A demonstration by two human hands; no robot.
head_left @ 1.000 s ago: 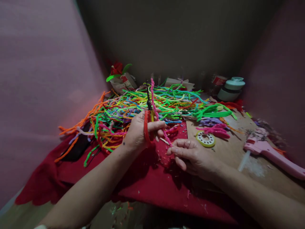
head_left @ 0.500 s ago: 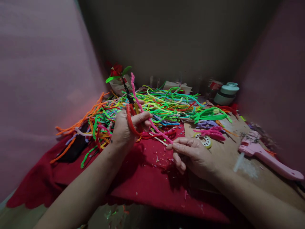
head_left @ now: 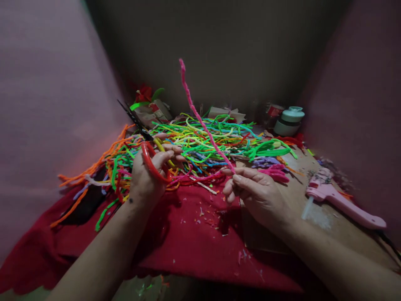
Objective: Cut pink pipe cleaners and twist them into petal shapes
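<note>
My left hand [head_left: 150,169] is closed around a pair of scissors [head_left: 153,165] with red and yellow handles; the dark blades point up and away to the left. Between the thumb and fingers of my right hand [head_left: 255,188] is the lower end of a pink pipe cleaner [head_left: 205,127], which rises slanting to the upper left, its far end free in the air. Behind both hands spreads a heap of pipe cleaners [head_left: 194,146] in green, yellow, orange, blue and red. A bundle of pink pipe cleaners [head_left: 275,172] lies just beyond my right hand.
A pink glue gun [head_left: 341,200] rests on a brown board [head_left: 282,246] at the right. Farther back stand a pale green jar [head_left: 290,121] and a red flower [head_left: 144,95] with green leaves. Small clippings dot the red cloth [head_left: 188,234].
My left hand and the scissors have moved left, away from the pink pipe cleaner. The pipe cleaner now stands up more steeply, held by my right hand alone. The view has shifted slightly.
</note>
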